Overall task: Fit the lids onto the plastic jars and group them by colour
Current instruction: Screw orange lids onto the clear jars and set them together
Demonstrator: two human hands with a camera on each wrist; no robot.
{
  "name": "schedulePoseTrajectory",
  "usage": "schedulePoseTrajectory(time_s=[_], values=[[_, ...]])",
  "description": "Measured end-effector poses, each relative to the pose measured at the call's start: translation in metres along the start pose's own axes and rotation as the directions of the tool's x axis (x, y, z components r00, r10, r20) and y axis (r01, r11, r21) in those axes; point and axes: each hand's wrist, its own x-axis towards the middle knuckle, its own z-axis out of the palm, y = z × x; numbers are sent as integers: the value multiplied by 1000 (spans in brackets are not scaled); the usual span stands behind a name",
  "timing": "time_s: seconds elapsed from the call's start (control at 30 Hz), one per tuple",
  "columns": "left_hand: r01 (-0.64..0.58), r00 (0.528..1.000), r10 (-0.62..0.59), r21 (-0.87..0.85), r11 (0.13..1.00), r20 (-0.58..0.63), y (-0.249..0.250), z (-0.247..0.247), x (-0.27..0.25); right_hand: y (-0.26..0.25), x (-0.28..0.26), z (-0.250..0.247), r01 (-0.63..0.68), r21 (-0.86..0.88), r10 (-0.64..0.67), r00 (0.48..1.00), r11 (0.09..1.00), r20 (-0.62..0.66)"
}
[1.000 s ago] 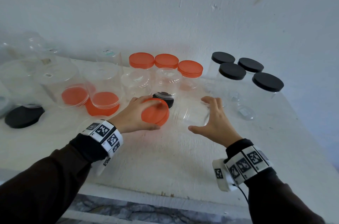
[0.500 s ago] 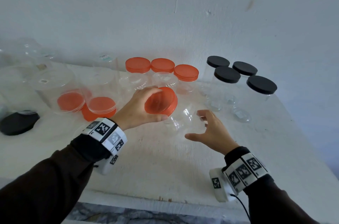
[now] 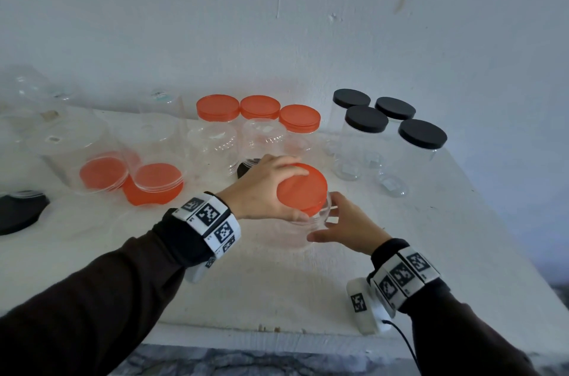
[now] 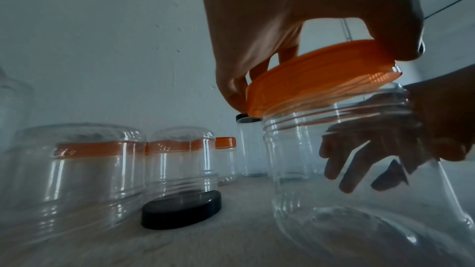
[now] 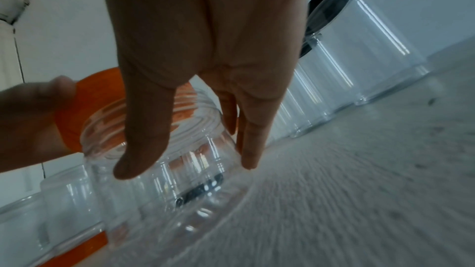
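A clear plastic jar (image 3: 308,231) stands upright on the white table (image 3: 277,292), near the middle. My left hand (image 3: 277,194) grips an orange lid (image 3: 303,189) by its rim and holds it tilted on the jar's threaded mouth. The left wrist view shows the orange lid (image 4: 321,76) slanted, one edge on the clear jar (image 4: 347,170). My right hand (image 3: 338,221) wraps the jar's right side, thumb in front. From the right wrist, its fingers (image 5: 144,139) lie along the clear jar (image 5: 180,180), with the orange lid (image 5: 74,113) behind.
Three orange-lidded jars (image 3: 218,107) stand at the back centre, and several black-lidded jars (image 3: 421,133) at the back right. Upturned clear jars (image 3: 77,141) and loose orange lids (image 3: 157,181) crowd the left, beside a black lid (image 3: 21,209). Another black lid (image 4: 180,210) lies behind my left hand.
My left hand lifted the orange lid off the table and brought it right, down onto the jar's mouth. My right hand drew the jar nearer and closed round it.
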Motion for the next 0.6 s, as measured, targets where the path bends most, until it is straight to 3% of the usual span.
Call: schedulePoseTrajectory(time_s=[0.33, 0.6], values=[[-36, 997, 28, 126, 991, 67, 13, 8, 8, -1, 0, 0, -9, -8, 9, 1000, 1000, -12], [-21, 995, 10, 110, 994, 103, 12, 9, 8, -6, 0, -4, -7, -102, 11, 999, 995, 35]])
